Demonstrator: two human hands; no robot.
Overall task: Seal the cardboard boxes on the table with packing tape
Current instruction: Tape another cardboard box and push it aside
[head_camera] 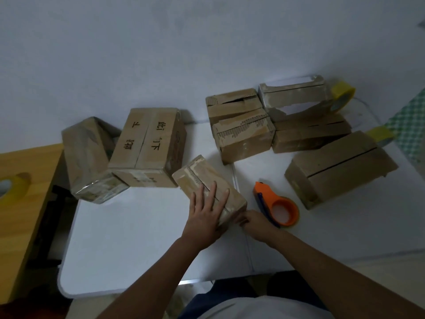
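Left hand (207,210) lay spread on small box (202,178) — right hand (255,221) at box corner, fingers hidden, grip indeterminate.

Dim white wall (161,54), wooden desk (20,203)

Black handwriting on one cardboard box

The printed box (147,143) near the table's (138,238) far left edge bears large black hand-drawn Chinese characters on both top flaps, seen upside down; "下" can be made out, the rest not surely. Small dark print on its near side face is too blurred to read.
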